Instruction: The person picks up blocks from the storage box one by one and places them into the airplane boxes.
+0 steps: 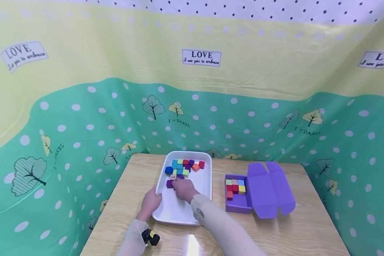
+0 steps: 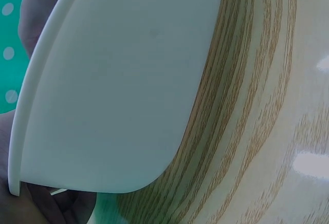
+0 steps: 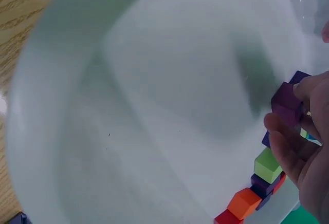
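A white tray (image 1: 179,213) with raised sides lies on the wooden table. My left hand (image 1: 151,203) grips its left rim, the thumb on top; in the left wrist view the tray wall (image 2: 118,80) hides most of that hand. My right hand (image 1: 184,189) reaches down inside the tray. In the right wrist view it pinches a dark purple cube (image 3: 286,99) between thumb and fingers. Close by are a light green cube (image 3: 268,166), an orange cube (image 3: 243,203) and a red cube (image 3: 227,218). Several coloured cubes, among them a blue one (image 1: 169,170), cluster in the tray's far half.
Right of the tray stands a purple box (image 1: 239,209), its lid (image 1: 265,192) folded open to the right. Several cubes, including a yellow one (image 1: 241,189), sit in its far part. A patterned cloth (image 1: 211,117) hangs behind and beside the table (image 1: 307,227).
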`<control>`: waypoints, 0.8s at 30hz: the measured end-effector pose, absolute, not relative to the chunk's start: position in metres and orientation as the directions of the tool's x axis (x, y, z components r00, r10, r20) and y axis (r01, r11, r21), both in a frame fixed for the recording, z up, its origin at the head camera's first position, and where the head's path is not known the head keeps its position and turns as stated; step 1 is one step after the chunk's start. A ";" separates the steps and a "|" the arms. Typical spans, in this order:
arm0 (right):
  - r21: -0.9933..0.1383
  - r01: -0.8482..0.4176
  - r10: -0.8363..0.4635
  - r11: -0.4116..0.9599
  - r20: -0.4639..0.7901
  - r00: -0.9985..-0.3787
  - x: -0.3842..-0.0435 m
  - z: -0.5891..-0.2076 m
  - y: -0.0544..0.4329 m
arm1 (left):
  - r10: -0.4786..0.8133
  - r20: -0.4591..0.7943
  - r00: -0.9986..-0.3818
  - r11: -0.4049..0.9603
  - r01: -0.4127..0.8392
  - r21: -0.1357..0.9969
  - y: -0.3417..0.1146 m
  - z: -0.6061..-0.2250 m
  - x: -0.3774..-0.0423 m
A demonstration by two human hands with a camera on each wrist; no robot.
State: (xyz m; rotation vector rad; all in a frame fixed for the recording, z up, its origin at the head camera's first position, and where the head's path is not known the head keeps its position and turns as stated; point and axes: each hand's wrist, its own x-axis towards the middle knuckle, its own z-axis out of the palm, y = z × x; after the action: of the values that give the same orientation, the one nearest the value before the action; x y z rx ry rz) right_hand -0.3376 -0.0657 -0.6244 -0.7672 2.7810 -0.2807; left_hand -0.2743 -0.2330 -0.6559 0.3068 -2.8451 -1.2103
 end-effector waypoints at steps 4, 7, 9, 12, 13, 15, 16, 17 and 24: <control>-0.253 -0.469 -0.516 0.846 -0.167 -0.840 -0.337 -0.621 -0.065 | -0.190 -0.057 -0.980 0.667 -0.171 0.725 -0.233 -0.655 -0.274; -0.285 -0.438 -0.496 0.853 -0.176 -0.851 -0.335 -0.620 -0.066 | -0.193 -0.057 -0.980 0.657 -0.172 0.734 -0.233 -0.656 -0.274; -0.318 -0.400 -0.472 0.859 -0.191 -0.861 -0.333 -0.619 -0.068 | -0.195 -0.061 -0.979 0.653 -0.175 0.737 -0.234 -0.656 -0.273; -0.387 -0.342 -0.447 0.856 -0.222 -0.867 -0.330 -0.613 -0.068 | -0.193 -0.068 -0.979 0.657 -0.180 0.732 -0.235 -0.656 -0.271; -0.402 -0.335 -0.447 0.852 -0.227 -0.865 -0.330 -0.610 -0.069 | -0.194 -0.065 -0.979 0.661 -0.180 0.728 -0.235 -0.656 -0.271; -0.423 -0.345 -0.463 0.838 -0.216 -0.860 -0.329 -0.602 -0.068 | -0.194 -0.055 -0.979 0.670 -0.173 0.722 -0.236 -0.654 -0.271; -0.428 -0.358 -0.474 0.830 -0.203 -0.857 -0.329 -0.597 -0.066 | -0.195 -0.050 -0.979 0.674 -0.171 0.719 -0.237 -0.654 -0.272; -0.430 -0.374 -0.486 0.822 -0.188 -0.853 -0.329 -0.591 -0.064 | -0.196 -0.051 -0.979 0.676 -0.172 0.716 -0.237 -0.653 -0.272; -0.426 -0.505 -0.594 0.751 -0.100 -0.798 -0.324 -0.562 -0.021 | -0.195 -0.095 -0.976 0.674 -0.204 0.710 -0.235 -0.652 -0.275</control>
State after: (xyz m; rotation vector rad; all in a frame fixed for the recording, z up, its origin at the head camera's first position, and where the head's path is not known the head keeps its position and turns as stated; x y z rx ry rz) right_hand -0.3243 -0.0212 -0.5622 -0.8671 2.7204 -0.5643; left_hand -0.2745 -0.2348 -0.6517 0.3436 -2.8854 -1.2250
